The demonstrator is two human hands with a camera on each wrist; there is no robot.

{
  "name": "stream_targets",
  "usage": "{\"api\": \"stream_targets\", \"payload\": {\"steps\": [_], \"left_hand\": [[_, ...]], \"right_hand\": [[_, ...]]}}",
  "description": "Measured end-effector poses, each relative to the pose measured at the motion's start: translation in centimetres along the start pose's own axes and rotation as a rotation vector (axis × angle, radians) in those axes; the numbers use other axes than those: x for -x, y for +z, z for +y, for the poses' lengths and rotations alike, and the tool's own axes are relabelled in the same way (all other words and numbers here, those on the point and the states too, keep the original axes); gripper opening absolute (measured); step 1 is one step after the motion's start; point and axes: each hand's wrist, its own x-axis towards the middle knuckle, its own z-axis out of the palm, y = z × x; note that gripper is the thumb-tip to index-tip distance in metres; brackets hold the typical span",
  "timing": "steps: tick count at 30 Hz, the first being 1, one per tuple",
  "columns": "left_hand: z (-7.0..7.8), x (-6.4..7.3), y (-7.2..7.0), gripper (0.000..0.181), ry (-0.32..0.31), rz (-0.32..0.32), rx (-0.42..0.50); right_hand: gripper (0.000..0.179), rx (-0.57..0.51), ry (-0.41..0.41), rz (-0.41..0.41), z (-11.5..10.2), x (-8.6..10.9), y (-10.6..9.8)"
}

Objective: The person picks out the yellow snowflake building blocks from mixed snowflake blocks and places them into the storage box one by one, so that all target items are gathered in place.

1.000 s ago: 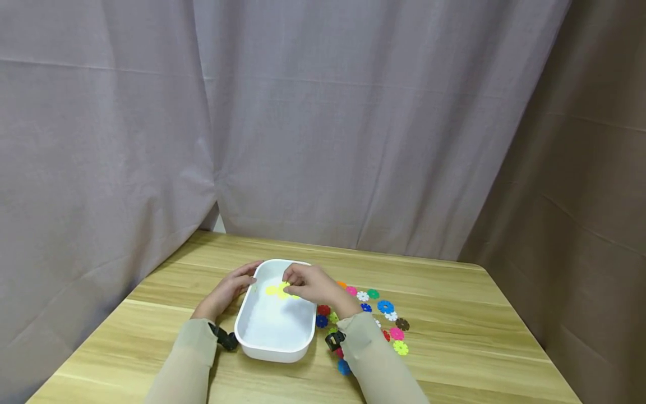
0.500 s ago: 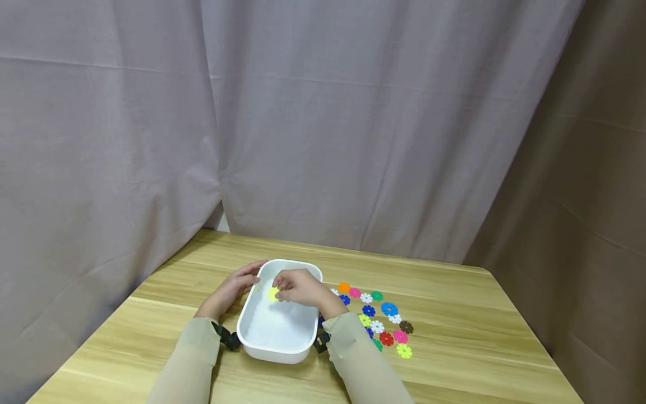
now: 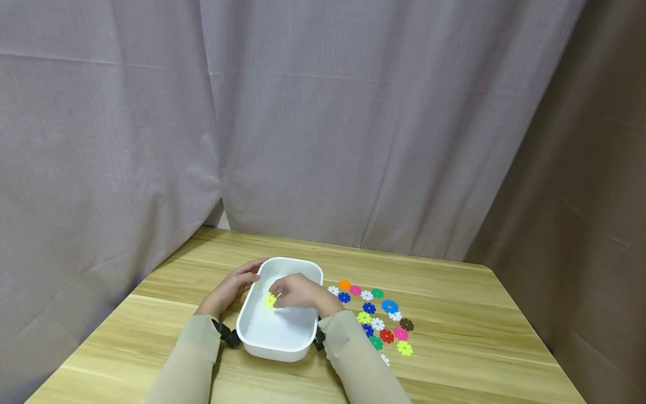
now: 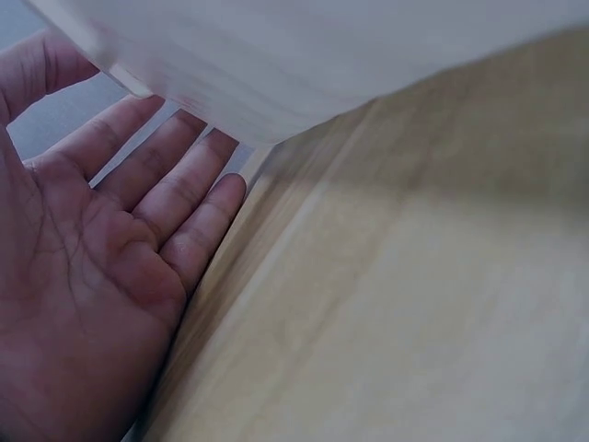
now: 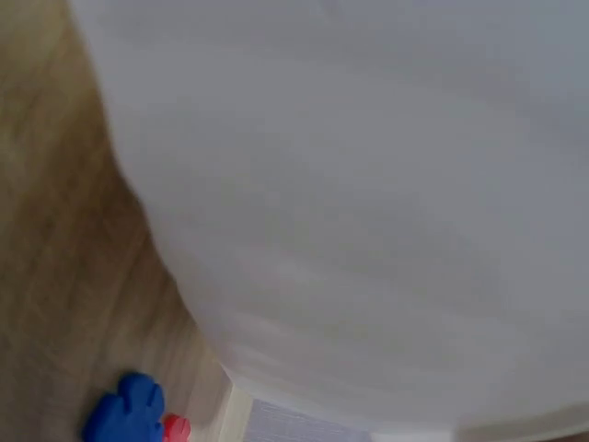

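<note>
In the head view a white rectangular tray (image 3: 279, 354) stands on the wooden table. My left hand (image 3: 233, 287) grips its left rim, the thumb over the edge. In the left wrist view that hand's fingers (image 4: 175, 184) lie fairly straight along the outer wall. My right hand (image 3: 299, 292) reaches inside the tray, fingers curled, and pinches a yellow-green snowflake disc (image 3: 270, 301) at its fingertips. The hand covers part of the tray floor, so anything beneath it is hidden. The right wrist view is filled mostly by the tray's outer wall (image 5: 350, 230); the right hand does not show there.
Right of the tray, several notched snowflake discs lie scattered, among them an orange one (image 3: 344, 285), a light blue one (image 3: 390, 306), a red one (image 3: 386, 336) and a brown one (image 3: 406, 324). A grey curtain (image 3: 323, 140) hangs behind the table (image 3: 454, 365).
My right hand has moved left and lower inside the tray, and the yellow-green disc at its fingertips has shifted nearer to me. Other yellow discs seen earlier are now hidden. The left hand keeps its place.
</note>
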Motion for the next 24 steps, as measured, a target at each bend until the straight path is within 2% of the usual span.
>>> {"api": "stream_targets", "payload": {"steps": [3, 8, 11, 15, 19, 24], "left_hand": [[0.06, -0.04, 0.01, 0.058, 0.004, -0.001, 0.0], [-0.02, -0.14, -0.05, 0.057, 0.008, 0.002, 0.007], [-0.11, -0.2, -0.1, 0.057, 0.008, 0.002, 0.005], [-0.18, -0.2, -0.16, 0.057, 0.004, -0.001, -0.007], [-0.16, -0.11, -0.17, 0.057, -0.009, -0.002, -0.013], [-0.14, -0.06, -0.15, 0.058, -0.013, -0.002, -0.012]], "right_hand": [[0.034, -0.019, -0.019, -0.021, -0.06, 0.08, -0.05], [0.032, -0.029, -0.024, -0.008, -0.13, 0.18, -0.13], [0.028, -0.05, -0.058, -0.002, -0.08, 0.18, -0.07], [0.025, -0.071, -0.102, -0.037, 0.02, 0.24, 0.13], [0.028, -0.051, -0.1, -0.07, -0.09, 0.42, 0.26], [0.031, -0.035, -0.086, -0.073, -0.36, 0.63, 0.23]]}}
